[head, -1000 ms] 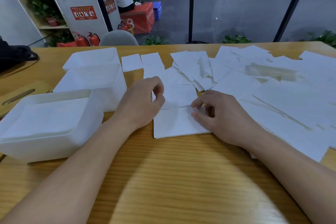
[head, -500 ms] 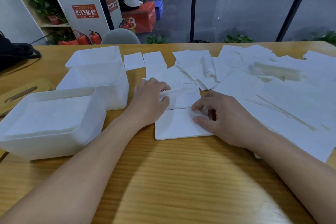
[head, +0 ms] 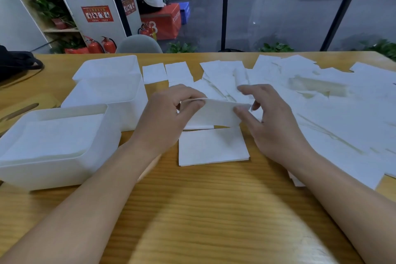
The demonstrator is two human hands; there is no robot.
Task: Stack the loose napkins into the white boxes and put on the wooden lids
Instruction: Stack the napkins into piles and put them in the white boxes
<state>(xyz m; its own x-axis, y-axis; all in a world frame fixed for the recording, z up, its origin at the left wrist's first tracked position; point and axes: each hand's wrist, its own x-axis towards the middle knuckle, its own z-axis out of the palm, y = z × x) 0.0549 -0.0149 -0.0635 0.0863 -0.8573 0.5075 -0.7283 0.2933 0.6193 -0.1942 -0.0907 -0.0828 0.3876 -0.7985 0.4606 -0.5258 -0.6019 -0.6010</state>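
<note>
Held napkin (head: 214, 113): lifted clear of the desk (head: 214, 210), stretched between both hands just above and behind the flat napkin stack (head: 213, 148). Left hand (head: 167, 118) pinches its left edge, thumb under and fingers (head: 192, 94) curled over. Right hand (head: 272, 126) pinches the right edge between thumb and forefinger, the remaining fingers spread apart and raised. Gripping at both ends keeps the thin sheet taut and flat, judged to be so that it can be laid squarely on the stack.

Stack: lies on the desk in front of the held napkin, edges roughly aligned, apparently a staging pile for transfer into a box.

Near white box (head: 53, 146): left of the stack, open, already holding a layer of napkins. Second white box (head: 111, 100) stands just behind it, a third (head: 107, 66) behind that; their contents cannot be told. A wooden lid (head: 19, 111) lies left of the boxes, not fitted.

Loose napkins (head: 321, 113): spread widely to the right of and behind the stack; much sorting remains.

Change from half a second ago: the napkin then lay on the desk under both hands; it is now raised, and the right hand has moved off the stack to the sheet's right edge
</note>
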